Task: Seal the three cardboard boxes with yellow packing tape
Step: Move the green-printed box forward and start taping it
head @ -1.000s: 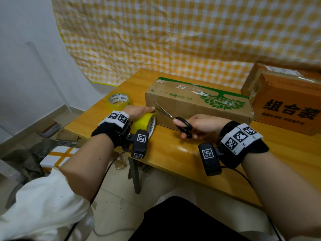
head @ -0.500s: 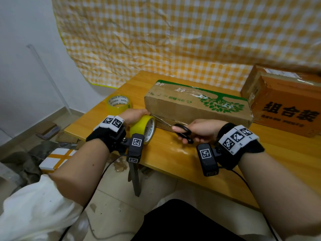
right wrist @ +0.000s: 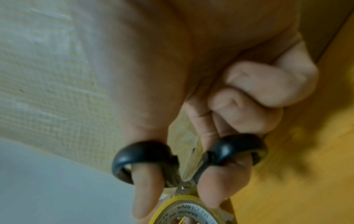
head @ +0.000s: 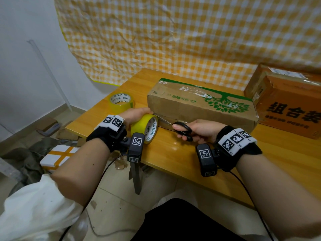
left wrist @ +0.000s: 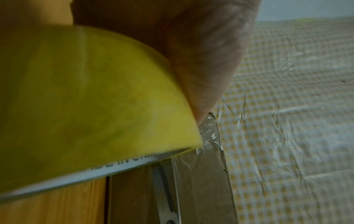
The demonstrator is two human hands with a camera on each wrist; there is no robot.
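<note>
Both hands are busy at the near left corner of the long box. Left hand point(head: 137, 113) is wrapped around a yellow tape roll point(head: 145, 127), with fingers curled over its top, and holds it up on its edge, right against the box corner. Right hand point(head: 199, 130) grips the black scissors point(head: 182, 129), thumb in one ring and fingers in the other, and the thin blades point left at the tape roll, along the front of the box.

Biggest of all is the wooden table point(head: 182, 159), with a yellow checked cloth point(head: 173, 37) hanging behind it. Next comes the long box point(head: 199, 106), brown with a green tree picture on top, lying across the table. An orange-brown box point(head: 286, 108) with big black letters sits just beside its right end. A second tape roll point(head: 121, 101) lies flat on the table near the left hand. Down on the floor is a white box with yellow tape point(head: 59, 156) crossed over it.
</note>
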